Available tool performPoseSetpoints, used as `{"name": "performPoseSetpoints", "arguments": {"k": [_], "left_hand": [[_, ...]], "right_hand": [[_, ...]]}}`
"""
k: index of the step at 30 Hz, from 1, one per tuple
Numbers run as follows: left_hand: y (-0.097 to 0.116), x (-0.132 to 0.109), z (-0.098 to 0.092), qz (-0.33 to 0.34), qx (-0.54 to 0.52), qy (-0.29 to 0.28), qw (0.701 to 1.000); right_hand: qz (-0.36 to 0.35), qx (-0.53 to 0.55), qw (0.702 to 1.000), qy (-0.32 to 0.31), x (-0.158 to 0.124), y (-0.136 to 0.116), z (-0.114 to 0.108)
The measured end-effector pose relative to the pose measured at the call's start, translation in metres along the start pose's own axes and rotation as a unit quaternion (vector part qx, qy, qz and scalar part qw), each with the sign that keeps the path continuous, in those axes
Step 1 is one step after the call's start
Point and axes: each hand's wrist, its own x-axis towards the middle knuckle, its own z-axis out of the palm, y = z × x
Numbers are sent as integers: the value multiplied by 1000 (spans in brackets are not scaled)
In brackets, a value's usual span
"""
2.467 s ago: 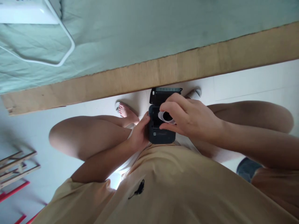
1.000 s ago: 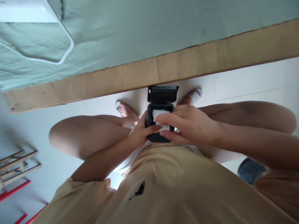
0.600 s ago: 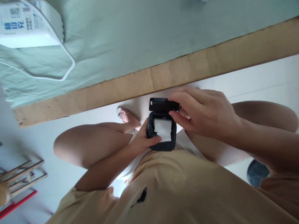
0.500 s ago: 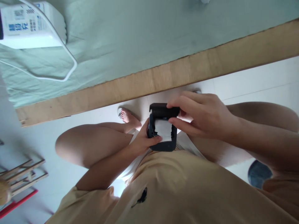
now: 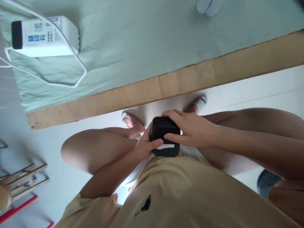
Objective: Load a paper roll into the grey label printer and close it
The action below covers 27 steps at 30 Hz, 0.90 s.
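A small black thermal printer is held over my lap, its lid down over the body. From a slot along the lid's lower edge a strip of white paper sticks out. My left hand is wrapped around the printer's left side, with the thumb by the paper's left end. On the other side my right hand grips the lid, fingers at the far edge and thumb on the near part. The paper roll inside is hidden by the lid.
Ahead is a table with a wooden edge and a green cloth. A white box-like device with blue print and a white cable lies on it. White objects sit at the back. A wooden stool stands on the left.
The printer's lid, raised before with the white paper roll showing, is now closed over it. My right hand came down with the lid. The view has shifted slightly.
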Motion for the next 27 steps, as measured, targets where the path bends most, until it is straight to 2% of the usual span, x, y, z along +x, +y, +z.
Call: {"name": "performPoseSetpoints", "arguments": {"k": [7, 10, 15, 22, 25, 27], "left_hand": [[-1, 1, -1, 2, -10, 28, 1000], [1, 3, 3, -11, -33, 45, 998], [1, 7, 8, -7, -76, 56, 995], [1, 9, 14, 10, -67, 60, 996], [3, 9, 18, 8, -63, 60, 996], [4, 10, 20, 9, -63, 62, 996]], "right_hand": [[-1, -54, 998, -18, 7, -2, 0], [-8, -65, 998, 2, 9, 0, 0], [-104, -58, 990, 80, 6, 6, -2], [-198, -130, 964, 119, -5, 7, -1], [-244, -182, 939, 162, -12, 2, -6], [-276, -215, 911, 217, -18, -1, -11]]}}
